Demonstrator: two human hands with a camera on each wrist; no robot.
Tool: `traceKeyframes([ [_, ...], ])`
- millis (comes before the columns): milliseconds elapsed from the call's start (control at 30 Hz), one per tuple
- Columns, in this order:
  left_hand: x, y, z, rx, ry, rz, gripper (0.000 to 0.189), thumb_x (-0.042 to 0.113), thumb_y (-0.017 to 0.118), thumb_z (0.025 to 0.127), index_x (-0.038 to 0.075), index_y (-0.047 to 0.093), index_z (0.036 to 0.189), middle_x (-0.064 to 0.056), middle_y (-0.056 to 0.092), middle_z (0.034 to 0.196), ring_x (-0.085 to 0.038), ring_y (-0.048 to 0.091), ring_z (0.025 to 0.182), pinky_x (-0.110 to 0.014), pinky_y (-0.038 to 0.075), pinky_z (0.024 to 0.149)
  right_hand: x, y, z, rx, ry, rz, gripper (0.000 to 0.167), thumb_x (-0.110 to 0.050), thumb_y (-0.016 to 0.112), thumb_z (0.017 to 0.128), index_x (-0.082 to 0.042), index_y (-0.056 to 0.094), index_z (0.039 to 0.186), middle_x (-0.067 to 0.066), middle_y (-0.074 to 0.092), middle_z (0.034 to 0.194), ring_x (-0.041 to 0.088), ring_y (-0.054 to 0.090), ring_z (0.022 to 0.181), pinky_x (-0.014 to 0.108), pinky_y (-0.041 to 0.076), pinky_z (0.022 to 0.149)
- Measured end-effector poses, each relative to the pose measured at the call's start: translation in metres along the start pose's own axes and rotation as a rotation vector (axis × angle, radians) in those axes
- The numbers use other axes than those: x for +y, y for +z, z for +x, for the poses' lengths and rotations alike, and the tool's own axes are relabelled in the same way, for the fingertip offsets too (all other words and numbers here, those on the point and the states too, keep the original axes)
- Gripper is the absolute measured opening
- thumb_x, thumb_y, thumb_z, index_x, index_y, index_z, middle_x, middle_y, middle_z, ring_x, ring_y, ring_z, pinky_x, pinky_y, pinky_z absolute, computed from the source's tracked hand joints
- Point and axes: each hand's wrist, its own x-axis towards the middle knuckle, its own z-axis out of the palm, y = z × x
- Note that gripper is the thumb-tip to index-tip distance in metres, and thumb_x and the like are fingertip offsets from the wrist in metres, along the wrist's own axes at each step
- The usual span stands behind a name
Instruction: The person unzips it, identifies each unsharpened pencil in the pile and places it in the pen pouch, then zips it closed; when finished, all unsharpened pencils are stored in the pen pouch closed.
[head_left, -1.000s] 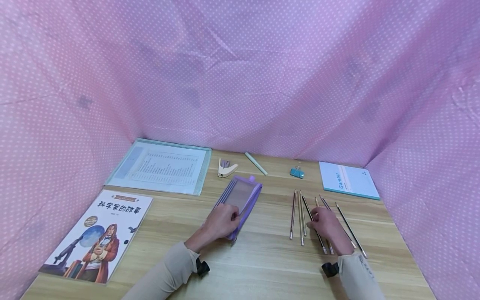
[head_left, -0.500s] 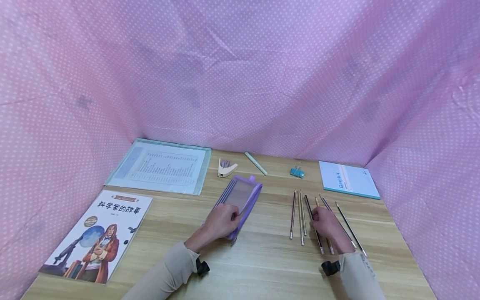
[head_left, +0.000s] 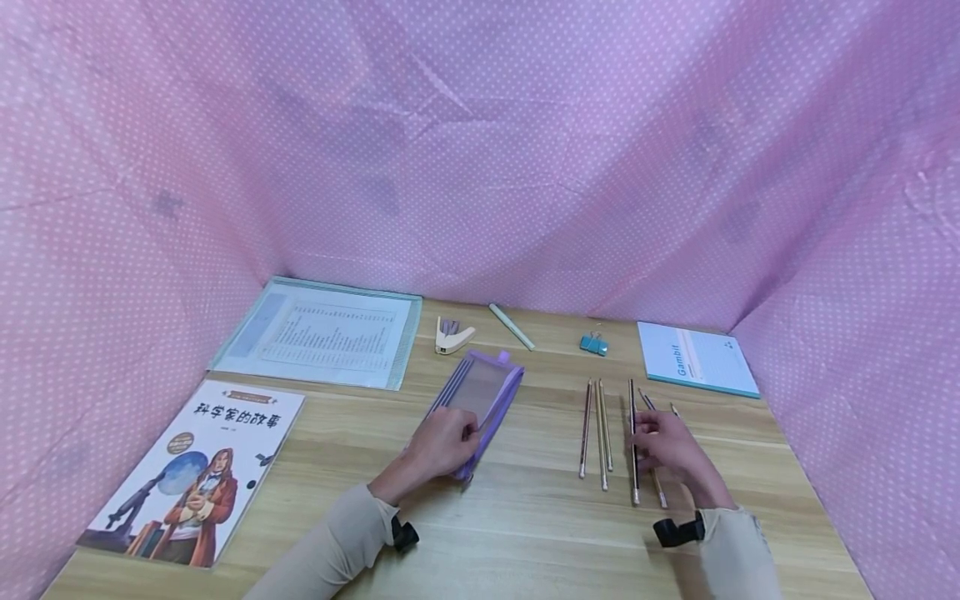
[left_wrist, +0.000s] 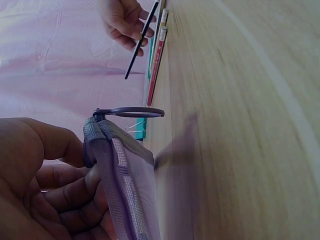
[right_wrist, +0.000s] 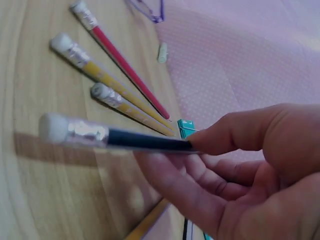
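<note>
My left hand [head_left: 444, 442] grips the near end of a purple mesh zip pencil pouch [head_left: 486, 385]. Its zipper edge and pull ring [left_wrist: 135, 112] show in the left wrist view. Between thumb and fingers, my right hand [head_left: 671, 446] pinches a dark pencil [right_wrist: 145, 140] with a white eraser. In both wrist views this pencil is raised off the table. To its left lie a red pencil [head_left: 585, 433] and two yellow pencils [right_wrist: 110, 75]. More pencils, among them a yellow one [head_left: 659, 490], lie partly hidden under and behind the right hand.
Along the back are a clear document folder [head_left: 322, 333], a stapler [head_left: 453, 340], a pale green stick-like item [head_left: 512, 327], a teal binder clip [head_left: 594, 345] and a notebook [head_left: 697, 360]. An illustrated book [head_left: 195, 475] lies at left. Pink dotted cloth [head_left: 480, 167] encloses the table.
My right hand has taken hold of the dark pencil and shifted it rightward, away from the red and yellow pencils, lifting it. The left hand and pouch have stayed put.
</note>
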Motion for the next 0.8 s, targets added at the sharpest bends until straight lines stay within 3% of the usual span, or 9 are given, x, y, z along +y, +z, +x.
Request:
traceKeyframes([
  [200,0.000,0.000,0.000,-0.004,-0.005,-0.010,0.011,0.006,0.066,0.083,0.009,0.071,0.073,0.002,0.061,0.062,-0.003,0.049,0.050,-0.017,0.039,0.044,0.014,-0.005,0.003,-0.075,-0.044,0.209,0.055,0.005,0.051,0.096,0.023,0.026,0.141,0.009,0.058,0.106,0.010,0.065,0.083,0.031,0.062,0.071],
  [333,0.000,0.000,0.000,-0.010,-0.007,-0.019,0.011,0.005,0.065,0.083,0.008,0.070,0.073,0.002,0.061,0.061,-0.003,0.049,0.049,-0.017,0.039,0.043,0.022,-0.007,0.004,-0.176,-0.126,0.413,0.046,0.005,0.047,0.097,0.022,0.030,0.136,0.001,0.063,0.105,0.009,0.066,0.091,0.032,0.062,0.079],
  [467,0.000,0.000,-0.001,-0.010,-0.005,-0.022,0.011,0.005,0.065,0.083,0.008,0.070,0.073,0.002,0.061,0.061,-0.003,0.049,0.049,-0.017,0.039,0.043,0.031,-0.007,0.005,-0.318,-0.224,0.678,0.027,0.007,0.043,0.099,0.004,0.047,0.126,0.001,0.064,0.108,0.012,0.067,0.098,0.037,0.061,0.087],
  [567,0.000,0.000,-0.001,-0.008,-0.002,-0.022,0.011,0.005,0.065,0.083,0.008,0.070,0.073,0.002,0.061,0.061,-0.003,0.049,0.049,-0.017,0.039,0.043,0.035,-0.004,0.005,-0.403,-0.281,0.818,0.033,0.010,0.036,0.101,-0.008,0.054,0.122,0.002,0.065,0.110,0.014,0.068,0.102,0.039,0.059,0.091],
  [800,0.000,0.000,0.000,-0.001,0.004,-0.014,0.011,0.006,0.066,0.083,0.008,0.070,0.073,0.002,0.062,0.061,-0.003,0.049,0.049,-0.017,0.039,0.043,0.034,0.005,0.005,-0.447,-0.308,0.935,0.039,0.008,0.030,0.103,-0.010,0.058,0.124,0.001,0.067,0.110,0.013,0.069,0.104,0.035,0.059,0.092],
])
